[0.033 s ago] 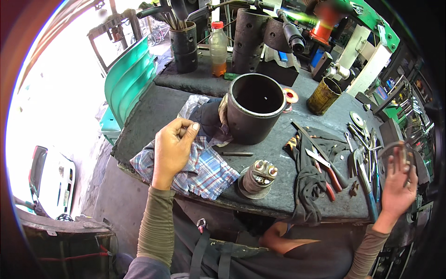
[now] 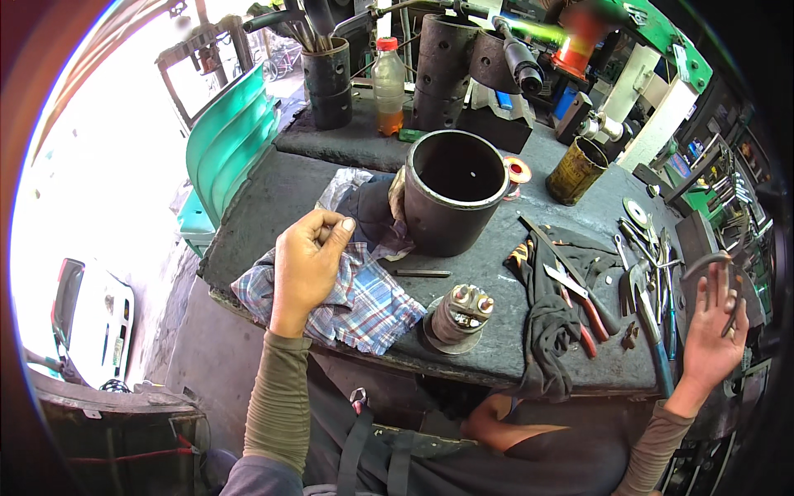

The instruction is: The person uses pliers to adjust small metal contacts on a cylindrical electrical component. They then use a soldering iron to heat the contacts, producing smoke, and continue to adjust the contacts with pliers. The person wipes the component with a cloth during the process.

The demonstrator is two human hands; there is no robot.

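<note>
My left hand (image 2: pixel 308 260) is pinched above the plaid cloth (image 2: pixel 372 314) at the table's front left; anything between its fingertips is too small to make out. Right of the cloth stands a stepped metal part (image 2: pixel 459 322) with bolts on top. A short metal rod (image 2: pixel 422 273) lies below a wide black cylinder (image 2: pixel 451 227), which rests against crumpled dark cloth (image 2: pixel 372 215). My right hand (image 2: pixel 718 331), at the far right, has its fingers raised around a thin curved metal tool (image 2: pixel 703 266), which is partly hidden, near the pile of hand tools (image 2: pixel 649 314).
The table (image 2: pixel 240 215) also holds perforated cylinders (image 2: pixel 438 74), a bottle of amber liquid (image 2: pixel 389 99), a rusty can (image 2: pixel 575 172), a file, snips and black cloth (image 2: pixel 546 339). A green chair (image 2: pixel 223 149) is at left, a green-white frame (image 2: pixel 637 132) behind, bare skin (image 2: pixel 504 422) below the edge.
My right hand has shifted slightly right and down, the curved tool moving with it. My left hand and the things on the table look the same.
</note>
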